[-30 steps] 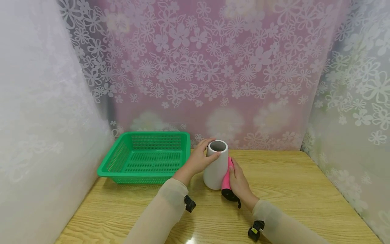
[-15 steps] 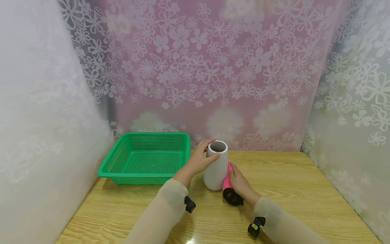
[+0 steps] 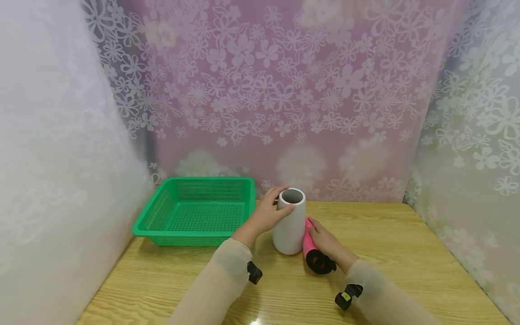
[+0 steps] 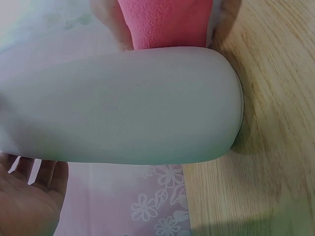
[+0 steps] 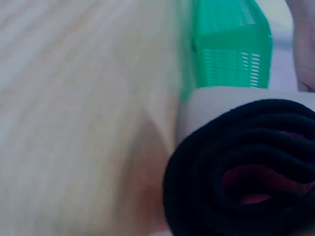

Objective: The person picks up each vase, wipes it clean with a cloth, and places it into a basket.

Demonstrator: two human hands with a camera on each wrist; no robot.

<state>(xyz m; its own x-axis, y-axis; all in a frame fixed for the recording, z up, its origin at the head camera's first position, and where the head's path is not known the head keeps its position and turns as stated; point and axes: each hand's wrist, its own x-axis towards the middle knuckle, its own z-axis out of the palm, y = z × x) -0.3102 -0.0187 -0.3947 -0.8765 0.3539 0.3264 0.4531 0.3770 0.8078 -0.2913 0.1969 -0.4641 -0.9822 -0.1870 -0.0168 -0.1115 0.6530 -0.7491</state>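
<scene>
A white vase point(image 3: 289, 232), tapered and open at the top, stands upright on the wooden table. My left hand point(image 3: 265, 215) holds it near the rim, thumb on the near side and fingers round the far side. Beside its lower right, my right hand point(image 3: 328, 243) grips a pink rolled cloth point(image 3: 308, 241) with a black end that points down toward me. In the left wrist view the pink cloth point(image 4: 167, 22) lies right up against the vase's side point(image 4: 133, 105). The right wrist view shows the cloth's black, spiralled end point(image 5: 197, 172); its far end is hidden.
A green perforated plastic basket point(image 3: 191, 234) sits to the left, close to my left hand. Flowered curtains point(image 3: 280, 113) hang behind the table and along both sides. Wooden tabletop point(image 3: 390, 253) extends to the right of my right hand.
My right hand has moved slightly down and right with the rolled cloth, whose black end has turned to face me more. The left hand and vase stay in place.
</scene>
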